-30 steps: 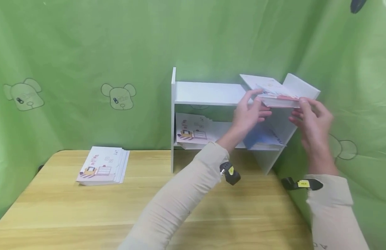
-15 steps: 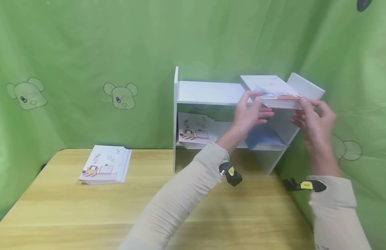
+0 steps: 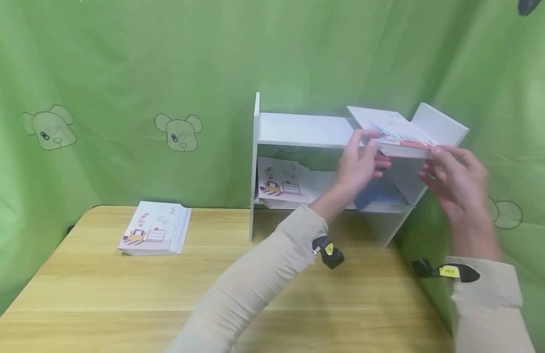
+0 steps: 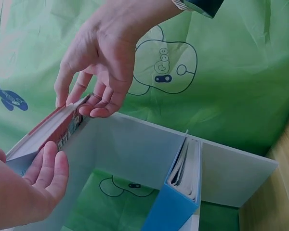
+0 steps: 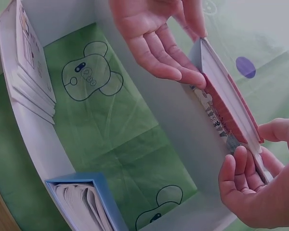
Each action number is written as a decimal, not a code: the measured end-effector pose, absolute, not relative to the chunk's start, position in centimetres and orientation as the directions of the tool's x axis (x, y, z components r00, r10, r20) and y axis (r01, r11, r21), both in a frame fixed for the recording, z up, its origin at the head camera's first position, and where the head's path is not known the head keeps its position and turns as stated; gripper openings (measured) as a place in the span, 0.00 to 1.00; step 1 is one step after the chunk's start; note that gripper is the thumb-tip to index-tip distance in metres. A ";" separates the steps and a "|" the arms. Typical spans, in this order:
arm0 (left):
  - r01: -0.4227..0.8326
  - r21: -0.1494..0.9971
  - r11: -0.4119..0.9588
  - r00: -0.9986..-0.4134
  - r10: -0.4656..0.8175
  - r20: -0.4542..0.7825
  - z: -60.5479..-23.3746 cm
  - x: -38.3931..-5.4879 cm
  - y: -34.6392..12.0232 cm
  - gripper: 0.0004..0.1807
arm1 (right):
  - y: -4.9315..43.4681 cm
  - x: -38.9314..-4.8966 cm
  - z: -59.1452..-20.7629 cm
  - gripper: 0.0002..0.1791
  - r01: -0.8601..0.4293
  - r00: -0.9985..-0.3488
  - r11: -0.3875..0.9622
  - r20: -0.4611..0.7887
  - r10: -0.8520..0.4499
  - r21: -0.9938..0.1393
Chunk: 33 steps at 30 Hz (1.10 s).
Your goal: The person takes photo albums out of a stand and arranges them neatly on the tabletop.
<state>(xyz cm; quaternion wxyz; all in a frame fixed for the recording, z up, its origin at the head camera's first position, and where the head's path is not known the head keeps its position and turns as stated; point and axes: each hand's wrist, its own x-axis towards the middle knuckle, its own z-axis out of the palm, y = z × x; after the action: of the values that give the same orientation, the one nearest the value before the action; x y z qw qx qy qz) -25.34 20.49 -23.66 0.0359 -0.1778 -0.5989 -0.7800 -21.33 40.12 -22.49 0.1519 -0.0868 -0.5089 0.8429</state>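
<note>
A white-covered book with a red strip lies at the right end of the white shelf unit's top board, its front edge towards me. My left hand pinches the left front corner, thumb above and fingers below. On the right front corner, my right hand has the same kind of grip. Page edges and red covers of the book show between both hands in the right wrist view. Whether the book touches the board is hidden. Below it, a blue book rests on the lower board.
Several white booklets stand leaning at the left of the lower board. Another pile of white booklets lies on the wooden table, left of the shelf. The unit's slanted right side panel rises beside the book. Green curtain surrounds the table.
The whole head view has shifted, so the shelf, table and hands appear further right. Both hands keep hold of the book, its front edge slightly lower in view.
</note>
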 end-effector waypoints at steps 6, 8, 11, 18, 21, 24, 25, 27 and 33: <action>0.281 0.921 -0.270 -0.923 0.188 0.337 -23.8 -24.7 20.0 0.11 | 40.2 -20.2 -22.6 0.17 -0.166 -0.944 -0.449 0.010 0.330 -0.878; 0.285 0.920 -0.269 -0.916 0.206 0.344 -23.8 -24.4 19.9 0.11 | 40.3 -19.8 -22.6 0.15 -0.175 -0.947 -0.455 0.023 0.319 -0.873; 0.312 0.913 -0.261 -0.898 0.234 0.374 -24.1 -24.3 19.7 0.12 | 40.5 -19.5 -22.7 0.13 -0.182 -0.955 -0.462 0.044 0.294 -0.868; 0.394 0.897 -0.198 -0.839 0.321 0.439 -25.6 -24.1 18.7 0.14 | 40.7 -19.2 -23.9 0.12 -0.153 -0.974 -0.544 0.034 0.222 -0.825; 0.398 0.895 -0.199 -0.820 0.361 0.445 -26.0 -24.5 18.1 0.16 | 40.7 -19.2 -24.4 0.14 -0.150 -0.976 -0.569 0.028 0.217 -0.809; 0.397 0.889 -0.228 -0.809 0.371 0.456 -26.1 -24.9 17.7 0.20 | 40.6 -19.4 -24.7 0.15 -0.161 -0.975 -0.578 0.039 0.218 -0.800; 0.393 0.887 -0.242 -0.807 0.371 0.459 -26.1 -25.1 17.6 0.20 | 40.6 -19.4 -24.8 0.15 -0.163 -0.976 -0.579 0.042 0.216 -0.799; 0.387 0.883 -0.266 -0.802 0.375 0.464 -26.2 -25.4 17.5 0.20 | 40.7 -19.3 -25.1 0.16 -0.163 -0.976 -0.581 0.046 0.212 -0.797; 0.349 0.866 -0.357 -0.799 0.370 0.474 -26.5 -25.8 17.7 0.20 | 41.0 -19.0 -25.9 0.18 -0.159 -0.979 -0.585 0.051 0.195 -0.795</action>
<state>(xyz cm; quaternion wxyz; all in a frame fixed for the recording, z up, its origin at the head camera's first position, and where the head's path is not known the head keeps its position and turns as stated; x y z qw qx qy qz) -25.80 17.69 -26.51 -0.0069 -0.3167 -0.5668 -0.7605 -18.97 40.99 -25.93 0.0994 -0.0208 -0.4444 0.8901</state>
